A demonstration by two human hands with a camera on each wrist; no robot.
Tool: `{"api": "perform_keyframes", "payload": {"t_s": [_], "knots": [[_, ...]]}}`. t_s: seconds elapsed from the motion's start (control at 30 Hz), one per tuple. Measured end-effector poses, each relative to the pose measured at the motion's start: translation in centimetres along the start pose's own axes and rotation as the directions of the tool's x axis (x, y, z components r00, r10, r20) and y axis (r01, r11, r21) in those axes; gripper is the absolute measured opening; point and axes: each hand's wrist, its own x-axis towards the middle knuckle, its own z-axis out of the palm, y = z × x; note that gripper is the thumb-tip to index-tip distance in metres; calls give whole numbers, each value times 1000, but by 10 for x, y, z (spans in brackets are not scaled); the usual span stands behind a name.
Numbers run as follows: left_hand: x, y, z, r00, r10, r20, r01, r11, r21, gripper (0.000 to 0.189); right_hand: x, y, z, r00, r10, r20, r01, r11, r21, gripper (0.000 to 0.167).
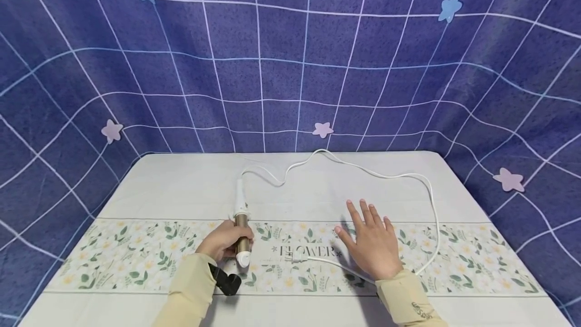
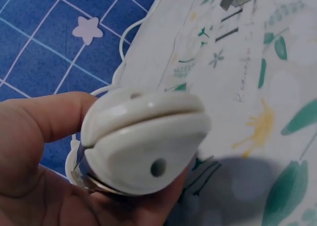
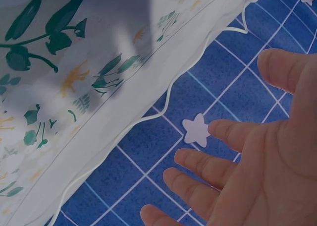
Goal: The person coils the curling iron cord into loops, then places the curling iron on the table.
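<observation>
A curling iron (image 1: pixel 242 231) with a white handle and a bronze barrel lies lengthwise at left of centre, its white tip toward me. My left hand (image 1: pixel 223 240) grips it around the barrel near that tip. In the left wrist view the rounded white end (image 2: pixel 148 141) fills the middle, with thumb and fingers on either side. My right hand (image 1: pixel 374 247) is spread with straight fingers above the cloth and holds nothing. Left of it lies the white plug (image 1: pixel 298 256), its prongs pointing left.
The white cord (image 1: pixel 386 175) loops from the handle along the back of the table and round the right side to the plug. A floral band lettered FLOWER crosses the white tablecloth (image 1: pixel 181 185). A blue gridded curtain (image 1: pixel 281 79) with stars hangs behind and at both sides.
</observation>
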Motion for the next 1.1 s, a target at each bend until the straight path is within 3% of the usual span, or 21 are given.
{"api": "perform_keyframes", "payload": {"t_s": [0.17,0.53,0.7,0.83,1.1], "knots": [[2,3,-1,1000,0,25,0,1000,-19,41,0,1,-1,1000,-1,-4,1,1000,1,71],[-4,2,0,997,56,58,-63,990,129,40,0,0,-1,1000,-4,14,3,999,33,71],[-5,0,2,990,86,113,-101,987,126,36,-2,0,0,1000,-17,15,16,999,35,70],[-5,1,2,988,107,110,-120,986,116,37,-3,0,0,1000,-29,10,29,999,33,70],[-12,17,-3,978,169,122,-182,978,103,46,-4,2,-1,999,-41,-9,41,999,24,71]]}}
